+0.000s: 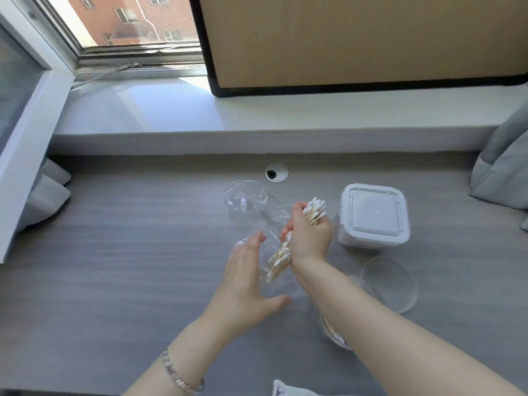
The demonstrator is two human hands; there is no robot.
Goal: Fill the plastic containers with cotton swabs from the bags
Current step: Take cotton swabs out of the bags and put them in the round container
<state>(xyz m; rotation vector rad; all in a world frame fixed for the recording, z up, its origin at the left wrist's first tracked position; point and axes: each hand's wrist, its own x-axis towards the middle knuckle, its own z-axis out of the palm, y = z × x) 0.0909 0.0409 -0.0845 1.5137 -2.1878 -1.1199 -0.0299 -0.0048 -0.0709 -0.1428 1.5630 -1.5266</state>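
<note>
My right hand [310, 235] grips a bundle of cotton swabs [313, 211] with wooden sticks; white tips stick out above and below the fist. Under it lies a clear plastic bag [274, 284] on the grey desk, and my left hand [245, 275] rests flat on it with straight fingers. A second, crumpled clear bag [245, 200] lies farther back. A square white lidded plastic container [374, 215] stands to the right. A round clear container [334, 330] holding some swabs sits partly hidden under my right forearm, with its clear round lid [391, 281] beside it.
A cable grommet [276, 172] sits in the desk near the back. A white windowsill [257, 115] runs behind, with a framed board [357, 44] leaning on it. Grey fabric [503, 172] lies at the right edge, more cloth [45, 192] at the left.
</note>
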